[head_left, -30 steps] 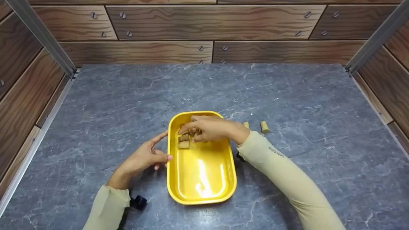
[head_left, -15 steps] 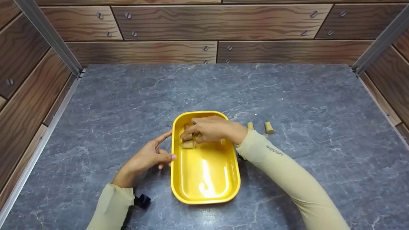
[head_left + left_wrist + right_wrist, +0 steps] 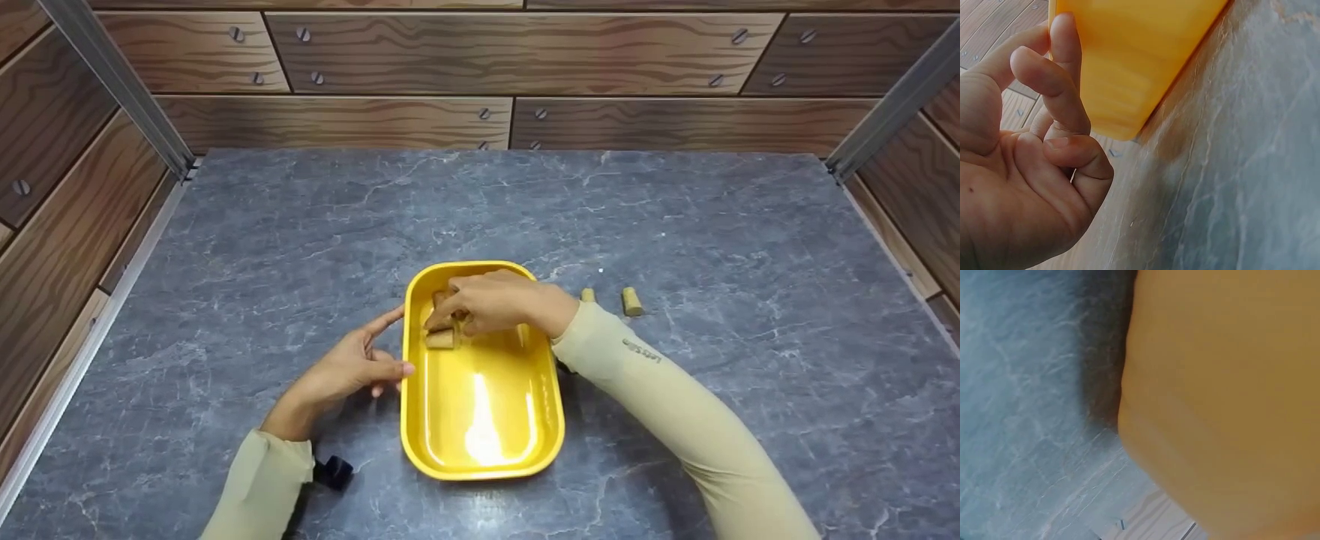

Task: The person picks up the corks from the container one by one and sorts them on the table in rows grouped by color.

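Note:
A deep yellow tray [image 3: 484,474] stands on the marbled table. My left hand [image 3: 345,371] holds its left wall, with the thumb over the rim and the index finger stretched along the outside. In the left wrist view, the other fingers [image 3: 1092,174] are bent beside the wall. My right hand [image 3: 499,301] reaches into the tray's far left part, fingers bent down, pinching a cork mostly hidden beneath them. A tapered cork [image 3: 440,340] lies just in front of those fingertips. More corks sit behind them, largely covered. The right wrist view shows only the tray's outer wall [image 3: 1213,399].
Two tapered corks are on the table to the right of the tray: one standing free [image 3: 632,301] and another cork [image 3: 589,295] partly behind the right sleeve. Wood-patterned panels [image 3: 517,52] enclose the back and sides.
The right fingers have shifted slightly toward the near cork and now cover the cork behind it. The left hand keeps its hold on the tray. The whole view has moved slightly sideways.

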`<state>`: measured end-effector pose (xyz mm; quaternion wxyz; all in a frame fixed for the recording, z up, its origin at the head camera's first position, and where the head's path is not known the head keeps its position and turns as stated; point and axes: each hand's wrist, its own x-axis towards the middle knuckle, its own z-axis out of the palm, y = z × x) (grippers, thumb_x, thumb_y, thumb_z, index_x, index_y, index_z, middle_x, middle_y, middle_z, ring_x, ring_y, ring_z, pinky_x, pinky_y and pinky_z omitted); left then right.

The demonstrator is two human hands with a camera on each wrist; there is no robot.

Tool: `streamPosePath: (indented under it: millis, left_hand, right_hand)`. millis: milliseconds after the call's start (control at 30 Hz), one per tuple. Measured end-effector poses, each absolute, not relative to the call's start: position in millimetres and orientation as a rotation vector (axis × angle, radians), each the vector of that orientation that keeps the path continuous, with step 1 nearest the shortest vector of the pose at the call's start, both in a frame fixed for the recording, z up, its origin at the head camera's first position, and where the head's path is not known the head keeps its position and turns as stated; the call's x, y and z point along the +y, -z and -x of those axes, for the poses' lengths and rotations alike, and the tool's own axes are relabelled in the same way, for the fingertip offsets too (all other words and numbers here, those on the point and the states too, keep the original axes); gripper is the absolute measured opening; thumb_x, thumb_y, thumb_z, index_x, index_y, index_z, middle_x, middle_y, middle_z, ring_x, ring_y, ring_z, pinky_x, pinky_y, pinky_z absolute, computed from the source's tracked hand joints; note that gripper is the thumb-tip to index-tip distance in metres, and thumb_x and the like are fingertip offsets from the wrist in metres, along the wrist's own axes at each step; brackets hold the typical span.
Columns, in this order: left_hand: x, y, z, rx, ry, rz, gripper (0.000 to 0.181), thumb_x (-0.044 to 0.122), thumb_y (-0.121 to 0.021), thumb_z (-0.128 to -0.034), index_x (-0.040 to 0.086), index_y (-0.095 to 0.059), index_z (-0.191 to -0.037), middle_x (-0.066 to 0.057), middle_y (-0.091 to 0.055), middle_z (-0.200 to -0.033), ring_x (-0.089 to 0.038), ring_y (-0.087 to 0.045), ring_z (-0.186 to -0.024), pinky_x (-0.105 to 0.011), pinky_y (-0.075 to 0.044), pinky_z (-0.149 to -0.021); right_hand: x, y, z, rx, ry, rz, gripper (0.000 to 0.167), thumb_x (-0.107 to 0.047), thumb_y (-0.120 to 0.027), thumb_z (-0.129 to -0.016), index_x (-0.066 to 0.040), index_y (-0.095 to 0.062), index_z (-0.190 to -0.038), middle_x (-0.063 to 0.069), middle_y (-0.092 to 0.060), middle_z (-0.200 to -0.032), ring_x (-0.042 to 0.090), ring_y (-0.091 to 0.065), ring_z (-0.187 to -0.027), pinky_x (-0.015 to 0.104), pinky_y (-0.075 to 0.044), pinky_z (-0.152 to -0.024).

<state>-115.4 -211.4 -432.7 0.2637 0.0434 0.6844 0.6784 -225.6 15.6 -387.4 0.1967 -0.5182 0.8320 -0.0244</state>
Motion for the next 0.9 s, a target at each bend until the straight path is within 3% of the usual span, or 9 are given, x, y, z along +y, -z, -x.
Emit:
streamPosePath:
  millis: [267,700,900]
  left_hand:
    - [-212.5,432.8,116.4,1.865,-1.810,-0.136,0.097,0.014,-0.075,-0.0836,0.012,-0.011,-0.156,0.002,-0.069,-0.066,-0.005,-0.049,-0.046,-0.019,-0.045,-0.048]
    - [-213.7,433.8,115.6,1.870,-1.813,-0.099,0.099,0.014,-0.077,-0.0819,0.015,-0.012,-0.156,0.001,-0.068,-0.064,-0.006,-0.049,-0.046,-0.020,-0.045,-0.048]
    - [-212.8,434.4,116.1,1.868,-1.812,-0.112,0.093,0.009,-0.072,-0.0847,0.016,-0.013,-0.156,0.000,-0.069,-0.065,-0.006,-0.049,-0.046,-0.019,-0.044,-0.049]
  right_hand:
    - [12.5,387.5,225.5,2.320,0.014,1.448,0.052,-0.013,-0.066,-0.086,-0.041,-0.059,-0.130,-0.003,-0.062,-0.110,0.013,-0.048,-0.088,0.025,-0.040,-0.064]
    - [8.0,390.8,224.6,2.283,-0.059,1.444,0.052,-0.015,-0.065,-0.089,-0.042,-0.056,-0.133,0.000,-0.064,-0.117,0.015,-0.043,-0.072,0.024,-0.037,-0.055]
    - [9.9,393.5,224.1,2.290,-0.023,1.424,0.045,-0.018,-0.063,-0.090,-0.041,-0.060,-0.129,-0.005,-0.062,-0.122,0.013,-0.050,-0.087,0.026,-0.041,-0.063]
